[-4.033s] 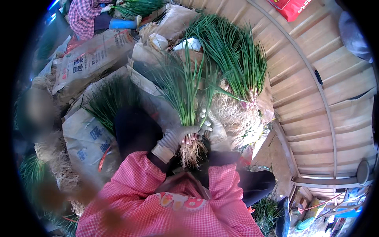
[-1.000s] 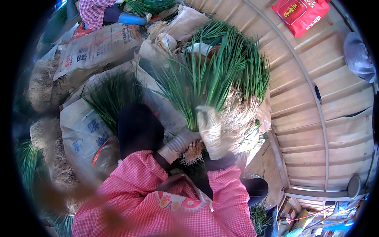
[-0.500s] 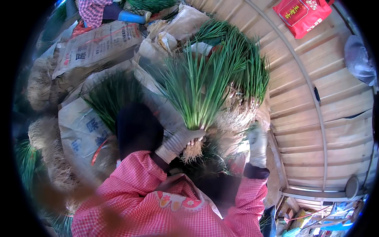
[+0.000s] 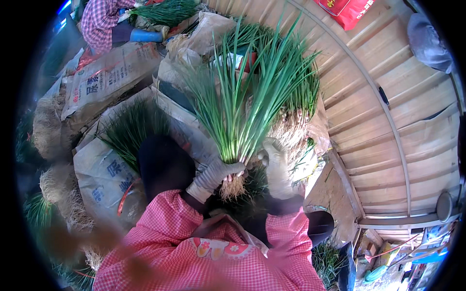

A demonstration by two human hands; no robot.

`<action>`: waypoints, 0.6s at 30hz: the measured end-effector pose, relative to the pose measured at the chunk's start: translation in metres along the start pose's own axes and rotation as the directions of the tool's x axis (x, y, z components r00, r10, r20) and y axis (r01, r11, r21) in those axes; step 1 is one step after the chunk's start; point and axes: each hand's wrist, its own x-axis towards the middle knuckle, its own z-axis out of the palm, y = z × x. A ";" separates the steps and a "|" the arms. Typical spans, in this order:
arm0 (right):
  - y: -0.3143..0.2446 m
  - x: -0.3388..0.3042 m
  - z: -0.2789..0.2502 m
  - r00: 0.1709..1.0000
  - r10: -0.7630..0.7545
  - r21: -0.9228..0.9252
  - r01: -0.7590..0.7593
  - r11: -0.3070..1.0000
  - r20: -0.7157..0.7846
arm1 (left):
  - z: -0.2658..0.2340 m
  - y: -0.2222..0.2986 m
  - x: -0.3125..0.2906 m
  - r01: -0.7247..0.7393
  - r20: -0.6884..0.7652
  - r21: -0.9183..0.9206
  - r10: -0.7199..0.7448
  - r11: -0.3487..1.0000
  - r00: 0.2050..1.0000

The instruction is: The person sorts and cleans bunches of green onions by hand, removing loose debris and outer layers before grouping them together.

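Observation:
My left hand [image 4: 217, 175], in a pale glove, is closed around a bunch of green onions [image 4: 242, 116]. Their long leaves fan upward, and the pale roots [image 4: 233, 188] hang below the fist. Just right of the stems is my right hand [image 4: 276, 162], gloved too, its fingers curled in toward the bunch. Anything between those fingers is too small or hidden to make out. Behind and to the right lies a pile of more green onions [image 4: 303, 94] with a tangle of roots facing me.
Another leafy bundle [image 4: 131, 128] rests on a printed white sack [image 4: 104, 167] by my left knee. Rooted bundles [image 4: 65, 196] line the far left. A person in a checked sleeve [image 4: 99, 24] sits at the upper left. A curved slatted wall [image 4: 374, 126] closes off the right.
My right hand has moved left from beside the root pile to the held bunch. The left hand keeps its hold. The whole view has shifted a little.

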 end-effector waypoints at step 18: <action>0.038 -0.012 0.027 0.925 -0.236 0.118 0.281 0.952 -0.297 | 0.016 0.007 0.000 0.139 -0.162 0.181 -0.110 0.974 0.981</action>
